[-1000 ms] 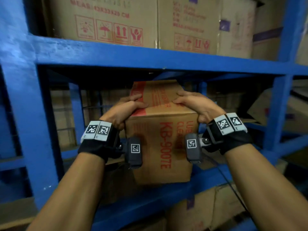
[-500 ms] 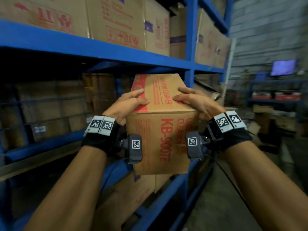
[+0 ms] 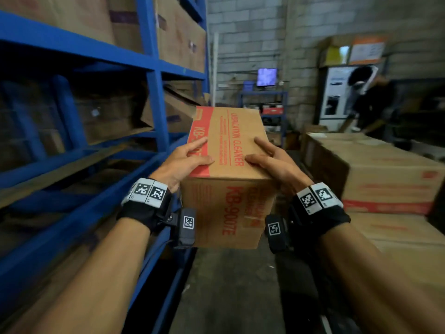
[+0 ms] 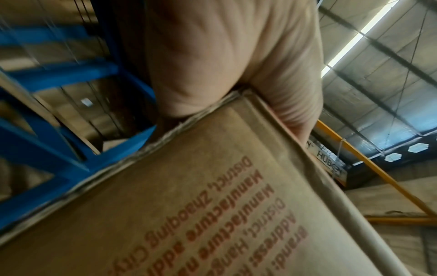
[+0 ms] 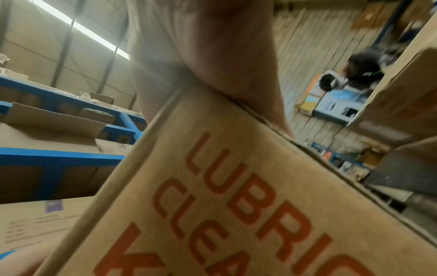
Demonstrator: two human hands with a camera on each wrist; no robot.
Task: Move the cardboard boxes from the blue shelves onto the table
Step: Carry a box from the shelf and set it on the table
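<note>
Head view puts the blue shelves point(image 3: 154, 97) along your left, still stacked with cartons, and a block of large cartons point(image 3: 375, 179) low on your right; whether a surface lies under those you cannot tell; between them, clear of the shelf and carried in the air over the aisle floor, is the cardboard box point(image 3: 228, 179) printed LUBRICATION CLEANER; judge it stiff and square-edged, with plain dry card that should not slip, and of moderate weight, since two hands at the near top corners are enough to bear it; contents may be bottles or cans, so set it down flat; your left hand point(image 3: 183, 162) and right hand point(image 3: 274, 165) each wrap a near corner, thumbs on the top face, fingers along the sides; a palm under the base would be the safer grip.
</note>
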